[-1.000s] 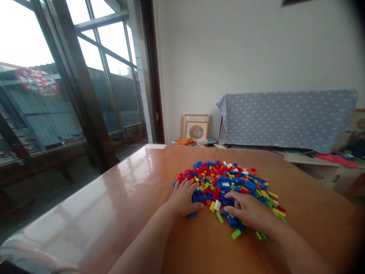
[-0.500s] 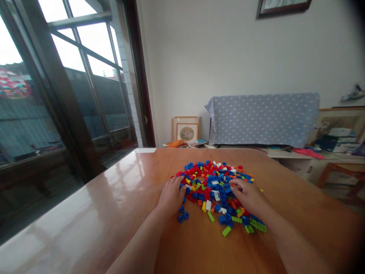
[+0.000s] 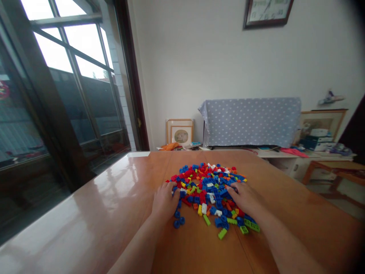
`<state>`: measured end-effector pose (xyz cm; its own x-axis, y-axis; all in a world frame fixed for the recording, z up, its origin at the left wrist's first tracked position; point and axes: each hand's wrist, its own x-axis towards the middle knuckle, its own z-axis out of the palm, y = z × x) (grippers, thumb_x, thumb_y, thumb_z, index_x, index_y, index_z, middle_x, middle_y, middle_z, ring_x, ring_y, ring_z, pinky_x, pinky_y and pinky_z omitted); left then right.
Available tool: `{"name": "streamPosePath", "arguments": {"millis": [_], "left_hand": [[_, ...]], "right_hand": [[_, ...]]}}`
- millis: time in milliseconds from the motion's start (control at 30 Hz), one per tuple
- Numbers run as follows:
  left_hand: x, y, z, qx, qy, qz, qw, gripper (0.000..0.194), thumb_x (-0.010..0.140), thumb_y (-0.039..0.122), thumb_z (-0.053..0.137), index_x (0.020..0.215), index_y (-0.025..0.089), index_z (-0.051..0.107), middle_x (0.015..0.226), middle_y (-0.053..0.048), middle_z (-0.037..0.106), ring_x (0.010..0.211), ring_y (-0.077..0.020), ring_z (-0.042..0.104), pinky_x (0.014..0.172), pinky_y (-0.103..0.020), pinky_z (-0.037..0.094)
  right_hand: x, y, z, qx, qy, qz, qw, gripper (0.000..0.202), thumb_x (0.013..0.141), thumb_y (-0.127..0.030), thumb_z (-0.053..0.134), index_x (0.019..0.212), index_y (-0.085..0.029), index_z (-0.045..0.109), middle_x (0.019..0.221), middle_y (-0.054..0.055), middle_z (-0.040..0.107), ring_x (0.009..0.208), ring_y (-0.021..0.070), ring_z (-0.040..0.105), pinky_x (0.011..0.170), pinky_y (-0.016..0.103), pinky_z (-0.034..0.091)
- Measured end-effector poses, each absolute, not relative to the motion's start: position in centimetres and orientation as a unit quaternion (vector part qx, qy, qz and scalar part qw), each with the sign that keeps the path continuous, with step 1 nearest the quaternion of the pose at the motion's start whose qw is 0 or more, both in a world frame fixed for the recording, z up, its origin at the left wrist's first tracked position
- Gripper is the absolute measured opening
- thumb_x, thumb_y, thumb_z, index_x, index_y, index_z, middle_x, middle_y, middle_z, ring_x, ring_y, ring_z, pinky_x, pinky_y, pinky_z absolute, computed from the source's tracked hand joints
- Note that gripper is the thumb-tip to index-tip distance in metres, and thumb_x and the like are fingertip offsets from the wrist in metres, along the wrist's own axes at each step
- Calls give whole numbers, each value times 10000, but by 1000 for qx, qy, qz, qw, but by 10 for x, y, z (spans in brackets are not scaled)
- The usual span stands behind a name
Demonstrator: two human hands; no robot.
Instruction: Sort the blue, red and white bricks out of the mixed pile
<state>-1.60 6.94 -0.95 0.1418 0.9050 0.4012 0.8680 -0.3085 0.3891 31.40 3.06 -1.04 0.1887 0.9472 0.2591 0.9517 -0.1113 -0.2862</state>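
A spread-out heap of small toy bricks (image 3: 210, 185) in red, blue, green, yellow, white and orange lies on the brown wooden table (image 3: 188, 251). My left hand (image 3: 165, 199) rests at the heap's left edge, its fingers apart and nothing visible in it. At the right side of the heap is my right hand (image 3: 244, 198), also with fingers apart, touching the bricks and holding none that I can see. Green bricks (image 3: 222, 233) lie at the near edge, and several round blue pieces (image 3: 176, 223) sit just below my left hand.
A dotted blue-grey cloth (image 3: 251, 121) covers something on the cabinet behind the table. Framed pictures (image 3: 181, 133) lean by the wall, a wooden stool (image 3: 338, 167) stands at the right, and a clock (image 3: 268, 11) hangs above. Glass doors are at the left.
The view has turned slightly to the right and up, so more of the clock shows. Both hands stay beside the heap, with only small finger shifts.
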Motion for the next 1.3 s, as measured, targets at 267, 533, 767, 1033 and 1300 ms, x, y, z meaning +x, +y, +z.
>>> {"name": "streamPosePath", "arguments": {"millis": [267,533,767,1033,1300], "left_hand": [[-13,65,-20,760,599,248,41,597,899,616,484,1370,249,517,1391,-115,566,1287,-327,506,1068,-451,368],[-12,59,-18,776,581,231,83,806,784,746,532,1434,274,464,1473,-122,515,1368,-369,432,1168,-580,224],[-12,59,-20,774,584,225,95,883,759,755,547,1486,269,422,1538,-129,437,1418,-389,366,1183,-611,182],[-4,42,-3,823,507,235,104,830,785,731,573,1499,339,412,1566,-71,408,1466,-366,285,1211,-630,84],[-2,33,6,893,389,182,137,683,798,734,583,1385,388,535,1474,-35,516,1428,-367,342,1186,-698,39]], "right_hand": [[271,52,-20,-728,-672,-31,133,488,985,-498,360,1136,-186,705,1110,175,668,1061,317,596,949,429,403],[224,85,-10,-661,-731,50,162,402,1001,-402,378,1067,-158,690,1053,140,691,982,244,620,860,321,407],[192,111,-1,-567,-792,61,219,375,1011,-371,363,1051,-220,703,1005,60,715,942,192,624,793,260,397],[176,185,20,-589,-789,24,174,399,977,-436,403,1069,-224,729,1092,82,724,1021,211,615,858,285,400],[149,206,11,-544,-831,62,94,356,896,-529,529,1014,-277,752,1060,47,736,1043,238,620,909,314,414]]}}
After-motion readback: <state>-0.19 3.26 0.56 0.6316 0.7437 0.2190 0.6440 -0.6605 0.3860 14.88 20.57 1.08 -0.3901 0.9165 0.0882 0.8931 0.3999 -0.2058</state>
